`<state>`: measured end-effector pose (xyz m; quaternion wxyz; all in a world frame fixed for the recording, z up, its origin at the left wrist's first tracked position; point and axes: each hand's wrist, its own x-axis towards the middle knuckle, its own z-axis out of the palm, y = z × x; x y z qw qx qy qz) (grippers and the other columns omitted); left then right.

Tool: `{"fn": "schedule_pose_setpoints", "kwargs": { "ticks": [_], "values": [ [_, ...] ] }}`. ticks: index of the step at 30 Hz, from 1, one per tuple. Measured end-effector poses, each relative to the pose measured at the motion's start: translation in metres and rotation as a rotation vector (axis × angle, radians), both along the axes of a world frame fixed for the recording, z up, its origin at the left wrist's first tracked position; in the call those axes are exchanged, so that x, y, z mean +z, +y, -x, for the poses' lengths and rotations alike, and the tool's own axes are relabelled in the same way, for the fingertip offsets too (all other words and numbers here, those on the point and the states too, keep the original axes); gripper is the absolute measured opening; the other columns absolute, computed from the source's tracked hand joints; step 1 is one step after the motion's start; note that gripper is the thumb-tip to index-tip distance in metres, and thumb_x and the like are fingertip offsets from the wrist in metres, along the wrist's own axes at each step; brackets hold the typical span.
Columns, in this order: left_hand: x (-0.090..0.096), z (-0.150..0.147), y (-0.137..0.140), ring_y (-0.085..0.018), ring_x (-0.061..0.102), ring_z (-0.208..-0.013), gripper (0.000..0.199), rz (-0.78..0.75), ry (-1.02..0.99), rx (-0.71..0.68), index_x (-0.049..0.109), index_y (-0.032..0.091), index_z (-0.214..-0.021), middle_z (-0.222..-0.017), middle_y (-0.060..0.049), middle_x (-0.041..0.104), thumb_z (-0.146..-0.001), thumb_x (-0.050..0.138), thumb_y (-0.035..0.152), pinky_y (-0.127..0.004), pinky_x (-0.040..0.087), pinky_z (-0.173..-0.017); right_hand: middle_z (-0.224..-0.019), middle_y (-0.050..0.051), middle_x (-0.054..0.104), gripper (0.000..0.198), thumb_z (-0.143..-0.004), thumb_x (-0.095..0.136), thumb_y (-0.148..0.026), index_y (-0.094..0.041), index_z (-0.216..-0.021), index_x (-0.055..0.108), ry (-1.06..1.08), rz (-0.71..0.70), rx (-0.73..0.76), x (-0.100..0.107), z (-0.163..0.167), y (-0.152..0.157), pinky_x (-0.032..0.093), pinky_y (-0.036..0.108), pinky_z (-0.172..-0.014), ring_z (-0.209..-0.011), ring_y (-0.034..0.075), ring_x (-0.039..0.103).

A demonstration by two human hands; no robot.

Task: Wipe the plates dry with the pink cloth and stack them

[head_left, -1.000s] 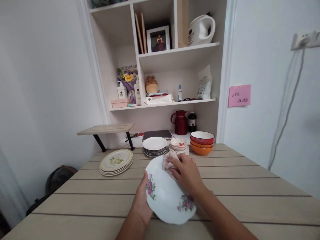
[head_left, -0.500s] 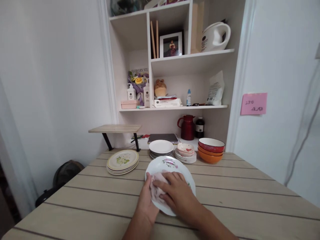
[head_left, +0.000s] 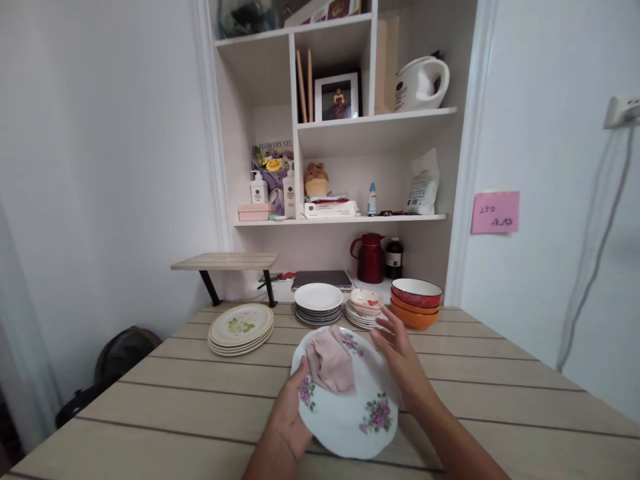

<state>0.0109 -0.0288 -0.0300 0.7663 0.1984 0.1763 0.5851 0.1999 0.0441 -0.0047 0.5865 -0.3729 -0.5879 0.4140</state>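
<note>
A white plate with purple flower sprays is held over the table in front of me, tilted a little towards me. My left hand grips its left edge, thumb on top and fingers underneath. A crumpled pale pink cloth lies on the upper left of the plate, no hand on it. My right hand is raised by the plate's right rim with its fingers apart and nothing in them; whether it touches the rim I cannot tell.
Behind the plate stand stacked green-patterned plates, white-topped plates, small dishes and red and orange bowls. A small raised wooden shelf stands back left. A red jug and dark bottle are further back.
My right hand has let go of the cloth and lifted away to the right. The cloth now rests on the plate, whose flower pattern shows more fully. My left hand keeps its grip.
</note>
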Motion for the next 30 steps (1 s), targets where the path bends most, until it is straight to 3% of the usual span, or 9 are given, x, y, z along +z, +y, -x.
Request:
{"fn": "schedule_pose_setpoints", "kwargs": {
  "ticks": [2,5,8,11,15,19,23,25,30],
  "values": [
    [0.001,0.002,0.001,-0.031,0.063,-0.110,0.047,-0.026,-0.021,0.009,0.060,0.007,-0.124,-0.110,-0.018,0.071,-0.089,0.053,0.036,-0.046,0.037,-0.106,-0.135,0.012,0.055,0.080,-0.077,0.064,-0.053,-0.026,-0.145,0.031,0.221,0.280,0.031,-0.005,0.002,0.000,0.042,0.047,-0.100,-0.119,0.030,0.055],
    [0.002,0.005,0.002,-0.031,0.063,-0.110,0.046,-0.051,-0.028,-0.002,0.060,0.010,-0.126,-0.111,-0.017,0.070,-0.090,0.052,0.037,-0.047,0.036,-0.108,-0.123,0.016,0.066,0.075,-0.078,0.061,-0.056,-0.017,-0.139,0.043,0.451,0.617,0.476,-0.010,0.008,-0.008,0.044,0.047,-0.098,-0.111,0.031,0.061],
    [0.002,0.008,0.003,-0.031,0.064,-0.109,0.047,-0.021,0.000,0.026,0.060,0.010,-0.126,-0.111,-0.017,0.070,-0.088,0.054,0.037,-0.047,0.037,-0.107,-0.118,0.017,0.068,0.068,-0.082,0.056,-0.059,-0.011,-0.129,0.054,0.598,0.766,0.766,-0.012,0.011,-0.016,0.041,0.046,-0.102,-0.112,0.031,0.062],
    [-0.001,0.011,0.005,-0.032,0.066,-0.105,0.050,0.079,0.068,0.118,0.059,0.007,-0.125,-0.107,-0.018,0.072,-0.085,0.060,0.037,-0.047,0.041,-0.103,-0.117,0.017,0.069,0.063,-0.083,0.056,-0.056,-0.011,-0.126,0.057,0.645,0.807,0.804,-0.015,0.010,-0.017,0.040,0.045,-0.104,-0.112,0.030,0.063],
    [-0.006,0.013,0.011,-0.032,0.068,-0.100,0.055,0.225,0.227,0.228,0.059,0.007,-0.123,-0.103,-0.019,0.073,-0.080,0.064,0.041,-0.047,0.048,-0.095,-0.103,0.020,0.073,0.042,-0.080,0.065,-0.025,-0.003,-0.116,0.062,0.573,0.857,0.721,-0.025,0.010,-0.014,0.041,0.045,-0.103,-0.102,0.030,0.068],
    [-0.006,0.020,0.013,-0.029,0.063,-0.110,0.057,0.146,0.592,0.625,0.053,0.016,-0.128,-0.120,-0.016,0.066,-0.078,0.066,0.041,-0.043,0.049,-0.093,-0.099,0.021,0.074,0.040,-0.079,0.066,-0.023,-0.003,-0.113,0.063,0.632,0.777,0.677,-0.029,0.016,-0.016,0.043,0.048,-0.102,-0.099,0.031,0.069],
    [0.003,0.023,0.008,-0.030,0.040,-0.133,0.050,0.008,1.328,1.273,0.049,0.014,-0.130,-0.138,-0.019,0.047,-0.084,0.057,0.032,-0.048,0.035,-0.108,-0.096,0.020,0.074,0.038,-0.080,0.067,-0.029,-0.004,-0.110,0.064,0.686,0.742,0.610,-0.028,0.020,-0.017,0.044,0.048,-0.100,-0.094,0.031,0.070],
    [0.008,0.017,0.004,-0.032,0.033,-0.136,0.045,-0.150,1.623,1.494,0.049,0.012,-0.130,-0.141,-0.021,0.040,-0.087,0.050,0.027,-0.052,0.030,-0.110,-0.098,0.021,0.074,0.040,-0.081,0.066,-0.029,-0.003,-0.112,0.063,0.725,0.754,0.594,-0.027,0.021,-0.016,0.045,0.048,-0.100,-0.096,0.031,0.070],
    [0.012,-0.006,-0.002,-0.030,0.032,-0.136,0.043,-0.532,1.906,1.591,0.047,0.021,-0.134,-0.143,-0.016,0.035,-0.091,0.045,0.021,-0.054,0.031,-0.108,-0.106,0.021,0.072,0.047,-0.084,0.062,-0.032,-0.003,-0.121,0.058,0.787,0.760,0.625,-0.029,0.021,-0.013,0.045,0.049,-0.099,-0.101,0.032,0.068]
  ]
}}
